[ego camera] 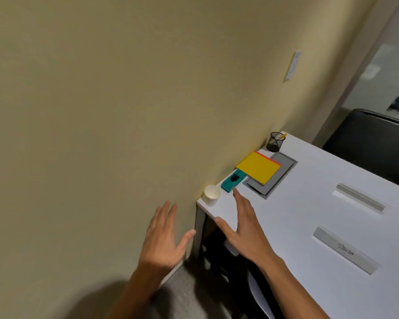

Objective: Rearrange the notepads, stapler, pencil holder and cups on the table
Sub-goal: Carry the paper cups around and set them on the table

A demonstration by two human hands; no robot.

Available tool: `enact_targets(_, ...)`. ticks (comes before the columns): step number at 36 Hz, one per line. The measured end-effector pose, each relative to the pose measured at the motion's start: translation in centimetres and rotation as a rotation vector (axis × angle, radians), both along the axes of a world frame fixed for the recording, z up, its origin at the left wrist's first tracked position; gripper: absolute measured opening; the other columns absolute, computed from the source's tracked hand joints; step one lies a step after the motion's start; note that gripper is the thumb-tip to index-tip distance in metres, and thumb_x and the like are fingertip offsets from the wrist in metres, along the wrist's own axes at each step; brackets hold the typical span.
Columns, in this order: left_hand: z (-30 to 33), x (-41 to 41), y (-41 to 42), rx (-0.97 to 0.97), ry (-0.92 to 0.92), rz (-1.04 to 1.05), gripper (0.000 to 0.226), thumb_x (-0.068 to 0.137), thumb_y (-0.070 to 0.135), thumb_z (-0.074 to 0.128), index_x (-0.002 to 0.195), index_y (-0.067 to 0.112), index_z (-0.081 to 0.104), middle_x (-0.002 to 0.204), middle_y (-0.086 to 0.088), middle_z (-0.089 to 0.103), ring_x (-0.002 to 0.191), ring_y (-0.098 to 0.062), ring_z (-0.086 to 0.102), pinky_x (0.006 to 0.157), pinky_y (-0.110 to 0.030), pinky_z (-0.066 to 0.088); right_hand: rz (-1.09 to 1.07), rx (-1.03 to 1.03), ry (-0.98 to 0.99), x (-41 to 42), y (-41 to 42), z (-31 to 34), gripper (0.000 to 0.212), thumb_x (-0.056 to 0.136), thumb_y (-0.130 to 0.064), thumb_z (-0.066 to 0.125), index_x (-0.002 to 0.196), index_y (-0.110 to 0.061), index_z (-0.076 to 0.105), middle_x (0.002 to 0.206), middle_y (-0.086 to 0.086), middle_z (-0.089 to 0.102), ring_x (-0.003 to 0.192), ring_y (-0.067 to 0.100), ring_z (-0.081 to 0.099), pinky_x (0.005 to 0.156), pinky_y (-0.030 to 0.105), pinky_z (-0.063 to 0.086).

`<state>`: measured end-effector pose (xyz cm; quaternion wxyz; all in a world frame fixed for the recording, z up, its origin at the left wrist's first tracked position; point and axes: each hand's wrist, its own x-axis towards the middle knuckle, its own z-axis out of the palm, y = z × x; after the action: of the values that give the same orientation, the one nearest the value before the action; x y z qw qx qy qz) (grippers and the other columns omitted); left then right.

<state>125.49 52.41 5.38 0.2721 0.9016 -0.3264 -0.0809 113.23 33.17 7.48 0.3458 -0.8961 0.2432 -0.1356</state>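
White paper cup (212,192) at the white worktop (309,226) corner, teal stapler (232,180) beside it.
Right hand (244,229) flat, fingers spread, empty, index tip near the stapler; left hand (165,236) spread wide, empty, off the worktop edge.

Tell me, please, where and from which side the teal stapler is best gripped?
Grip the teal stapler across its long sides near the middle, coming from above with the right hand. It lies flat, the wall hems its far side, and the yellow notepad seems to overlap its far end.
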Motion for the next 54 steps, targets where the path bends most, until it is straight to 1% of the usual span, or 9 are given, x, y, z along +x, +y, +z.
enact_targets(2, -0.7, 1.5, -0.5, 0.008, -0.024, -0.058, 0.101, 0.076, 0.081, 0.020, 0.157, 0.021, 0.015, 0.167, 0.000, 0.006, 0.154, -0.020, 0.003, 0.123, -0.031, 0.004, -0.017, 0.002, 0.005, 0.9, 0.1, -0.4, 0.087, 0.093, -0.059, 0.059, 0.159, -0.035, 0.007, 0.162, -0.010, 0.023, 0.133, -0.006, 0.021, 0.110, 0.021, 0.020)
enact_targets(6, -2.2, 3.9, -2.1, 0.027, -0.011, -0.118, 0.096, 0.079, 0.076, 0.026, 0.157, 0.020, 0.020, 0.166, -0.002, 0.013, 0.153, -0.023, 0.009, 0.121, -0.029, 0.007, -0.029, -0.053, 0.060, 2.4, -0.8, -1.4, 0.089, 0.094, -0.059, 0.057, 0.160, -0.033, 0.004, 0.165, -0.008, 0.020, 0.148, 0.009, 0.020, 0.114, 0.023, 0.017)
enact_targets(12, -3.4, 6.6, -5.8, -0.075, 0.032, -0.207, 0.076, 0.084, 0.053, 0.055, 0.142, 0.004, 0.047, 0.149, -0.019, 0.046, 0.139, -0.038, 0.043, 0.112, -0.052, 0.039, -0.024, -0.035, 0.133, 5.3, -4.3, -3.1, 0.088, 0.096, -0.055, 0.057, 0.160, -0.031, 0.002, 0.167, -0.007, 0.016, 0.151, 0.014, 0.017, 0.118, 0.028, 0.017)
enact_targets(16, -4.3, 8.9, -9.0, -0.004, 0.087, -0.196, 0.082, 0.084, 0.049, 0.063, 0.151, 0.013, 0.033, 0.160, -0.011, 0.028, 0.149, -0.031, 0.025, 0.121, -0.043, 0.025, 0.001, -0.026, 0.206, 8.5, -6.9, -4.8, 0.088, 0.095, -0.053, 0.060, 0.160, -0.028, 0.006, 0.166, -0.004, 0.018, 0.151, 0.018, 0.022, 0.119, 0.034, 0.024)
enact_targets(22, -4.0, 10.9, -12.7, 0.121, 0.190, -0.181, 0.081, 0.095, 0.049, 0.055, 0.157, 0.025, 0.010, 0.166, 0.006, 0.000, 0.153, -0.015, 0.001, 0.123, -0.032, 0.009, 0.043, 0.000, 0.288, 13.4, -10.1, -8.3, 0.090, 0.093, -0.049, 0.064, 0.160, -0.027, 0.008, 0.164, 0.001, 0.023, 0.149, 0.026, 0.027, 0.117, 0.042, 0.034)
enact_targets(30, -5.2, 12.7, -15.7, 0.201, 0.205, -0.240, 0.079, 0.094, 0.050, 0.055, 0.156, 0.025, 0.014, 0.166, 0.004, 0.005, 0.153, -0.015, 0.006, 0.123, -0.033, 0.017, -0.046, 0.010, 0.430, 18.1, -11.7, -13.5, 0.102, 0.084, -0.055, 0.073, 0.159, -0.028, 0.010, 0.165, 0.003, 0.021, 0.147, 0.029, 0.029, 0.113, 0.047, 0.041)
enact_targets(37, -6.6, 13.0, -16.5, 0.258, 0.250, -0.244, 0.079, 0.093, 0.056, 0.050, 0.156, 0.030, 0.010, 0.166, 0.007, 0.004, 0.153, -0.015, 0.005, 0.122, -0.035, 0.022, -0.079, 0.057, 0.556, 19.7, -12.5, -16.3, 0.095, 0.089, -0.056, 0.066, 0.160, -0.032, 0.007, 0.167, 0.003, 0.014, 0.149, 0.033, 0.028, 0.108, 0.050, 0.045)
enact_targets(46, -6.6, 12.9, -16.6, 0.219, 0.270, -0.245, 0.082, 0.092, 0.056, 0.053, 0.156, 0.031, 0.008, 0.166, 0.008, 0.003, 0.153, -0.014, 0.005, 0.122, -0.035, 0.021, -0.141, 0.083, 0.499, 19.3, -13.1, -16.3, 0.083, 0.087, -0.043, 0.075, 0.154, -0.023, 0.030, 0.155, 0.000, 0.039, 0.134, 0.026, 0.047, 0.103, 0.042, 0.049)
enact_targets(54, -5.3, 12.8, -15.9, 0.119, 0.292, -0.285, 0.090, 0.087, 0.050, 0.064, 0.156, 0.025, 0.013, 0.164, 0.004, 0.016, 0.151, -0.016, 0.018, 0.120, -0.034, 0.024, -0.247, 0.342, 0.302, 17.6, -13.0, -12.4, 0.069, 0.077, -0.057, 0.078, 0.130, -0.017, 0.055, 0.130, 0.003, 0.055, 0.106, 0.018, 0.053, 0.088, 0.030, 0.046)
